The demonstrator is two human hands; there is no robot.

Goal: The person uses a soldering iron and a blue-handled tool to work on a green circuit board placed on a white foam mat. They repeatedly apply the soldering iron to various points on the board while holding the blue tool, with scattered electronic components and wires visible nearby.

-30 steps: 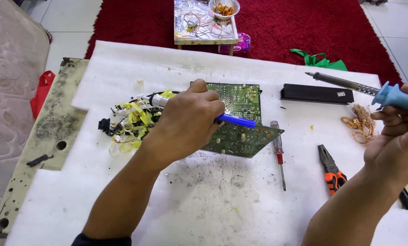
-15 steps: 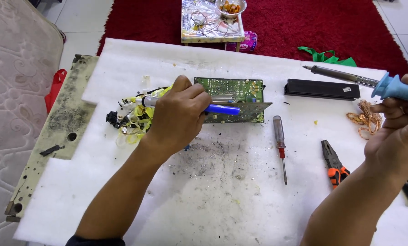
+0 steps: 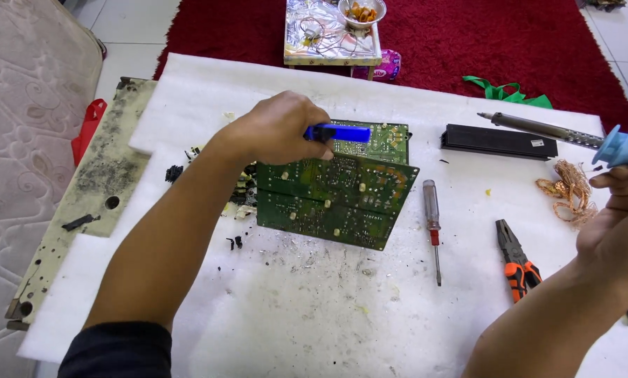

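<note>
**Two hands, one circuit board, a lot of mess**

Two tools are being held at once. The left hand (image 3: 279, 129) is closed tight around a blue-handled tool (image 3: 338, 132), with the blue end sticking out to the right past the knuckles. Right under that hand, a green circuit board (image 3: 335, 199) is tipped up with its solder side shown to the camera; its lower edge sits on the white foam sheet (image 3: 328, 322), roughly mid-table. Whether the board is also pinched by the fingers can't be told, since the top edge is hidden behind the hand. A second green board (image 3: 387, 140) is seen just behind it.

Over at the far right, the right hand (image 3: 618, 224) is wrapped around the light blue handle of a soldering iron (image 3: 559, 133), whose metal barrel is pointed left above the table, well apart from the board.

Other stuff is laid out on the foam: a red-and-clear screwdriver (image 3: 433, 224) just right of the board, orange-handled pliers (image 3: 515, 255) further right, a tangle of copper wire (image 3: 571, 189) near the right hand, and a black bar-shaped part (image 3: 499, 142) under the iron's barrel. Black crumbs and grey dust are scattered in front of the board. A dirty metal plate (image 3: 83, 196) is lying along the left edge.
</note>
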